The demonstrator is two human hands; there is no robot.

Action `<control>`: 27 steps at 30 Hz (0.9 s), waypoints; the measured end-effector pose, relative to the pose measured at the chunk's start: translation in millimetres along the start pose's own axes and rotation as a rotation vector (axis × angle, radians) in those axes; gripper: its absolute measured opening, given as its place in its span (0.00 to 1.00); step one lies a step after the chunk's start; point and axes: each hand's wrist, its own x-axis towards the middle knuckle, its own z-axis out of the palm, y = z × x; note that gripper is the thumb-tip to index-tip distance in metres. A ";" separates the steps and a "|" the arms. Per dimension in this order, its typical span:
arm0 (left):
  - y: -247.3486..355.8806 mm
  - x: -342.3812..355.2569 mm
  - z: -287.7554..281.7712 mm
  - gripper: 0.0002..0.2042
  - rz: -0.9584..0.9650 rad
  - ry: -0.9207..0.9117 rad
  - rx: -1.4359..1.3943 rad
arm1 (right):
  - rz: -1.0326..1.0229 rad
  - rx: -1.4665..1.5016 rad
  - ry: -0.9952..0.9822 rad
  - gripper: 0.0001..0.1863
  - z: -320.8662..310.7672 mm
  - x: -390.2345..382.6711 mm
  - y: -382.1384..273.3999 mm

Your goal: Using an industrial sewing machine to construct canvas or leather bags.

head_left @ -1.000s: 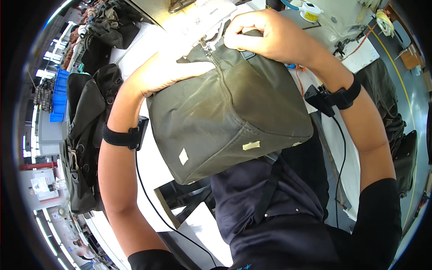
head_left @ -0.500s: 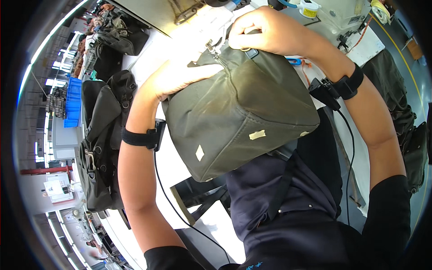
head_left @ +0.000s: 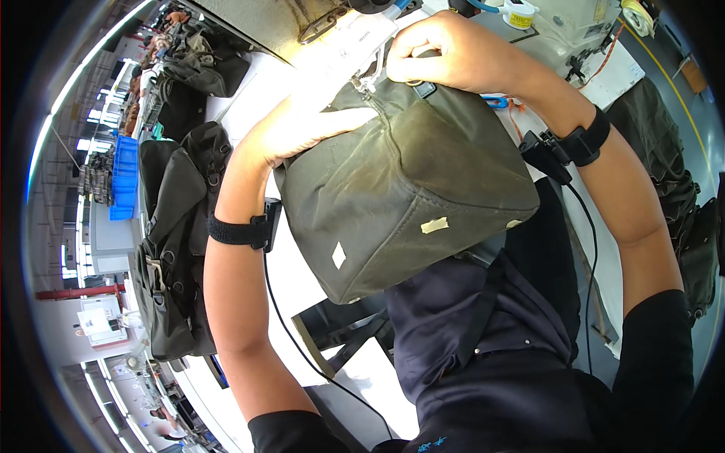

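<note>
Hands at the top of a boxy olive-green fabric bag (head_left: pixel 400 196), held up over the lap before a white worktable (head_left: pixel 249 98). Left hand (head_left: pixel 302 128) lies flat on its upper face; right hand (head_left: pixel 445 57) pinches the zipper end. Risk: its bulk hangs unsupported, so a slackened pinch may drop it. Against 1 s ago, the bag sits slightly higher and nearer.

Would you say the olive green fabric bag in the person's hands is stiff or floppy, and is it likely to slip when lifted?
The olive green bag probably holds a boxy shape yet gives locally: its corners stay squared, while the cloth dents under the left hand. It seems fairly light, since the right hand grips only its top edge. The matte woven cloth looks unlikely to slip.
</note>
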 end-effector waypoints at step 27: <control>0.7 -4.7 2.1 0.16 -0.038 0.083 0.089 | 0.048 0.090 0.013 0.10 -2.8 -3.5 -11.4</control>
